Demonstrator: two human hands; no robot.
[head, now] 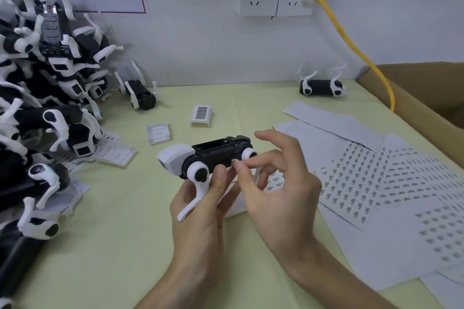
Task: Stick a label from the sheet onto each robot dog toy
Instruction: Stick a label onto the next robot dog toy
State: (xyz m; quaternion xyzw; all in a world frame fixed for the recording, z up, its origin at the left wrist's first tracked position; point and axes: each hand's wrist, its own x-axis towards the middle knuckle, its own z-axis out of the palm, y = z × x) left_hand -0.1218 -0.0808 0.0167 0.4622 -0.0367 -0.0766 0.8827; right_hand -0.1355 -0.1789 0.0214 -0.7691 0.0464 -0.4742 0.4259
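A black-and-white robot dog toy (213, 155) is held belly-up above the table's middle, its battery bay open. My left hand (200, 211) grips it from below, thumb on its side by the front leg joint. My right hand (273, 183) pinches a small white label (235, 162) between thumb and forefinger and holds it against the toy's black side near the rear leg joint. Label sheets (351, 183) with rows of small printed labels lie to the right.
A heap of robot dog toys (42, 108) fills the left side. One dog (139, 94) lies beside the heap, another (322, 86) at the back right. Loose white covers (202, 115) (158, 133) lie behind. A cardboard box (426, 98) and a yellow cable (351, 45) are at right.
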